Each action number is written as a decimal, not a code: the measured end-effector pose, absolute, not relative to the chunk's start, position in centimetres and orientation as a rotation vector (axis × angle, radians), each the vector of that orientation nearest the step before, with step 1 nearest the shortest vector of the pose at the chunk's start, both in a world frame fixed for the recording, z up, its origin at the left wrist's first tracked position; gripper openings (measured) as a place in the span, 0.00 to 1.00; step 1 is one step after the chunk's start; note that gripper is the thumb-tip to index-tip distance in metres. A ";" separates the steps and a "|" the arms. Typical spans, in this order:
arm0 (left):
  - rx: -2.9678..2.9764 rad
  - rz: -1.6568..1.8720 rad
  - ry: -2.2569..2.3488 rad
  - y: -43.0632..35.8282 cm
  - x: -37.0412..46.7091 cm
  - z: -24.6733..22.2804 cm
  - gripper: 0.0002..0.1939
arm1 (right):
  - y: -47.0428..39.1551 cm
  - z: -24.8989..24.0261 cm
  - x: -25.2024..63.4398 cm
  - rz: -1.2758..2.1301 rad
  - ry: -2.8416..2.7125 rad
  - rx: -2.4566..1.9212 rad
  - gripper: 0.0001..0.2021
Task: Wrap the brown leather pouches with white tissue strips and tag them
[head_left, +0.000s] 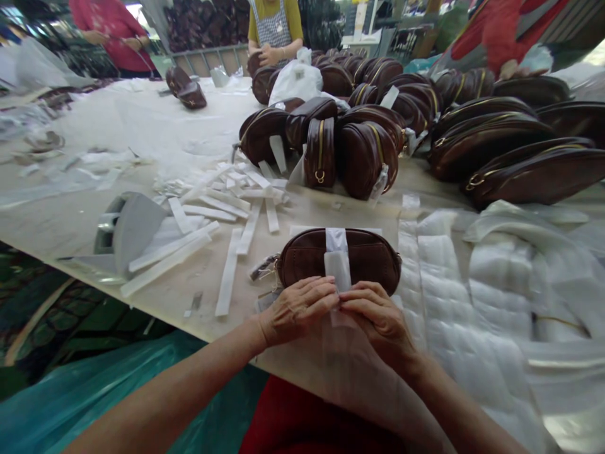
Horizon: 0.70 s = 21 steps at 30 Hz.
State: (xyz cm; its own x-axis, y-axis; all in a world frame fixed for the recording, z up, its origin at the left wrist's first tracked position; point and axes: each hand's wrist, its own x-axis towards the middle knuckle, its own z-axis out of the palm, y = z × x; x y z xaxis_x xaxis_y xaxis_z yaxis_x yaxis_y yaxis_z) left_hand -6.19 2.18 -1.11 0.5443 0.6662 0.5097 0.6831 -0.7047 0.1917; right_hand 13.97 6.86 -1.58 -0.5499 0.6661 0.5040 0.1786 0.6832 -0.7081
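A dark brown oval bag (302, 255) lies in front of me on the table, its long side across my view. A white strip (336, 238) runs over its middle, with a translucent strip (337, 268) lying over it and trailing toward me. My left hand (302, 304) is at the bag's lower edge, fingers together and closed at the strip's near part. From the other side, the fingertips of my right hand (373, 309) pinch that same part. A small plastic-wrapped piece (263, 268) hangs at the bag's left end.
Loose white strips (229, 271) lie to the left beside a grey tape dispenser (137, 230). Several brown bags (363, 157) stand beyond. Clear plastic packaging (449, 315) covers the right side. Co-workers stand across the table, one in a checked apron (271, 28). The table edge (155, 302) runs diagonally at left.
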 end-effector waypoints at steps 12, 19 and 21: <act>-2.714 -1.093 -1.661 2.4 -4.4 1.2 0.10 | 6.9 -2.0 14.2 0.704 -2.081 -0.623 0.09; -2.566 -0.905 -1.540 2.4 -3.6 -0.6 0.12 | 6.8 -1.8 14.9 0.736 -2.108 -0.544 0.11; -2.563 -0.849 -1.537 2.3 -3.6 -0.9 0.11 | 6.0 -1.8 15.7 0.732 -2.140 -0.563 0.14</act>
State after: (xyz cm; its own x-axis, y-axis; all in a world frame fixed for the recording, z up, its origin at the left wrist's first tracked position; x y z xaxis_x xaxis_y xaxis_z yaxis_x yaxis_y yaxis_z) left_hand -3.63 2.33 -0.87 0.3612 0.8066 0.4679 0.8255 -0.5099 0.2418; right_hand 15.69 5.99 -1.80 -0.5906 0.6018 0.5376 0.1468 0.7352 -0.6617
